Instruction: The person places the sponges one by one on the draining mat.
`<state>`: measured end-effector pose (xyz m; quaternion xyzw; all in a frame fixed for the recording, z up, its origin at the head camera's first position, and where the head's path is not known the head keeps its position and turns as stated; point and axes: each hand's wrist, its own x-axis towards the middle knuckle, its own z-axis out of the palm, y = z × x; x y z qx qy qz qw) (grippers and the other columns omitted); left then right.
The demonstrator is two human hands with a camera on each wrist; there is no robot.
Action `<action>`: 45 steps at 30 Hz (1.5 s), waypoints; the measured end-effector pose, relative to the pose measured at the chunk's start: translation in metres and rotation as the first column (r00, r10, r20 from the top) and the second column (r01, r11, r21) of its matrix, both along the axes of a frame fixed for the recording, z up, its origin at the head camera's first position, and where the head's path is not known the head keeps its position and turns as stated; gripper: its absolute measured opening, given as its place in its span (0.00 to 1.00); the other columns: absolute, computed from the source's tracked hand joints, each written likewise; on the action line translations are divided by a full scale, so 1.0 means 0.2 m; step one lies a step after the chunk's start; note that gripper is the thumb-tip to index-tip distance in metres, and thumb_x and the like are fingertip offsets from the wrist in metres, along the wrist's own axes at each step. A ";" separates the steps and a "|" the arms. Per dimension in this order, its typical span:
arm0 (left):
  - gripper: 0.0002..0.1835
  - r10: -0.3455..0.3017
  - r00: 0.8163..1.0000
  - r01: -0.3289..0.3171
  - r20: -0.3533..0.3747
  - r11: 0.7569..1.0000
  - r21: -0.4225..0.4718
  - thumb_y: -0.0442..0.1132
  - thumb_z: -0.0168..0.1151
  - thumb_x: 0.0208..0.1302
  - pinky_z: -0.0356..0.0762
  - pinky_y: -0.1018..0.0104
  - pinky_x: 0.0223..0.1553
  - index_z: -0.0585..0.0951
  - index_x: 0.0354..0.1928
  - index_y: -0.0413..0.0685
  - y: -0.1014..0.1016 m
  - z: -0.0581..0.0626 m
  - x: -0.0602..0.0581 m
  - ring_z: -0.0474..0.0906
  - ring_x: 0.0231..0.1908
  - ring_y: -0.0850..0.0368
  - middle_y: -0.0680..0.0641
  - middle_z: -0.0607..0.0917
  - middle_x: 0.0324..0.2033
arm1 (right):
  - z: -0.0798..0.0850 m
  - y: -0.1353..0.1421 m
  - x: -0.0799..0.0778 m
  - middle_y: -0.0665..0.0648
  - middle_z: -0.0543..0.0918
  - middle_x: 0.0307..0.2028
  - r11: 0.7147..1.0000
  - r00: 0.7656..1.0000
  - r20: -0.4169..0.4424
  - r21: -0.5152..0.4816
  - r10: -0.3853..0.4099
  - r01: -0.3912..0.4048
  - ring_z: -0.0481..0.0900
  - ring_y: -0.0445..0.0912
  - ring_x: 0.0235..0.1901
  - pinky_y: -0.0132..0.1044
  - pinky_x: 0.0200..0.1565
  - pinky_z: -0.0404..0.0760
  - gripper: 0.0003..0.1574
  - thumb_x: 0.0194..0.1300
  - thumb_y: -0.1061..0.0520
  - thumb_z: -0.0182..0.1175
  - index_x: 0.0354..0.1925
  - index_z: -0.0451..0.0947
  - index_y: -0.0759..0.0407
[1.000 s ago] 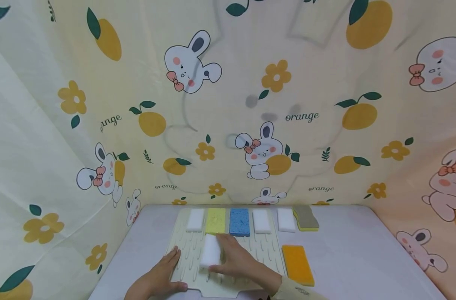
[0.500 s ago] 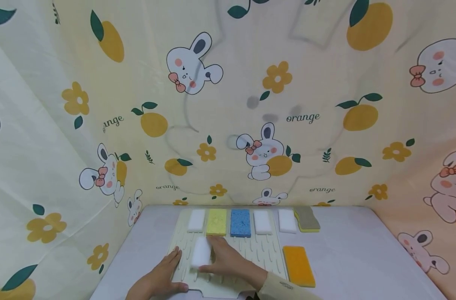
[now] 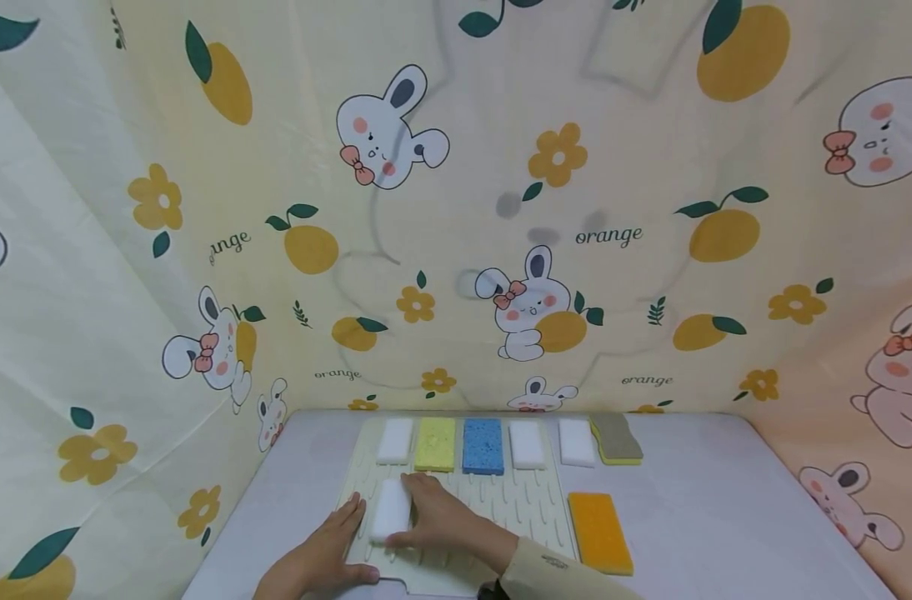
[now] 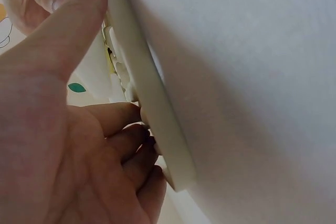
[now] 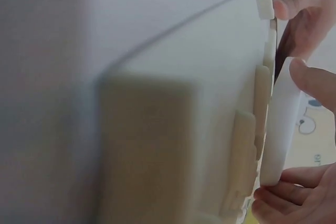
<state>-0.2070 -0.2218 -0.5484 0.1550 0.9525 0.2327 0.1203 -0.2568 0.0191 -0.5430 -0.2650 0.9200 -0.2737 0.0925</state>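
My right hand pinches a white sponge by its ends, thumb at the near end and fingers at the far end. It is over the front left of a cream ribbed draining board. In the right wrist view the white sponge stands close over the ribs, thumb and fingers at opposite ends. My left hand rests against the board's front left corner, fingers along the left side and thumb at the front edge. In the left wrist view its fingertips touch the board's rim.
Along the board's far side lie a white sponge, a yellow sponge, a blue sponge and another white sponge. Right of the board, on the white table, are a white sponge, a grey-and-yellow sponge and an orange sponge.
My right hand has moved left across the board with the white sponge, from its middle to its left part, and lower toward the ribs. The left hand has stayed at the corner.
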 end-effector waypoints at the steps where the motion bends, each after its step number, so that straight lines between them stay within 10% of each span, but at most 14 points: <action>1: 0.64 -0.001 1.000 0.001 -0.001 1.000 0.002 0.63 0.82 0.55 0.60 0.27 0.74 0.61 0.80 0.28 0.00 0.00 0.00 0.57 0.78 0.23 0.26 0.58 0.81 | -0.01 0.00 0.00 0.61 0.71 0.77 1.000 1.000 -0.019 0.011 0.005 -0.005 0.68 0.55 0.77 0.51 0.75 0.71 0.70 0.55 0.26 0.78 0.81 0.63 0.60; 23: 0.64 0.005 1.000 -0.005 0.028 1.000 -0.020 0.65 0.80 0.55 0.63 0.27 0.73 0.62 0.81 0.31 0.02 -0.02 -0.01 0.57 0.79 0.25 0.30 0.58 0.82 | -0.01 0.04 0.00 0.64 0.66 0.79 1.000 0.999 -0.030 0.025 0.018 -0.017 0.64 0.58 0.79 0.53 0.76 0.71 0.76 0.55 0.25 0.78 0.84 0.56 0.61; 45: 0.64 0.039 0.997 -0.038 0.068 0.999 -0.015 0.65 0.80 0.55 0.58 0.27 0.75 0.61 0.81 0.32 0.01 -0.03 -0.02 0.54 0.80 0.25 0.31 0.56 0.83 | 0.09 0.42 0.09 0.66 0.65 0.80 0.998 0.998 -0.065 -0.057 -0.027 0.023 0.64 0.62 0.78 0.64 0.73 0.72 0.66 0.64 0.31 0.75 0.83 0.58 0.61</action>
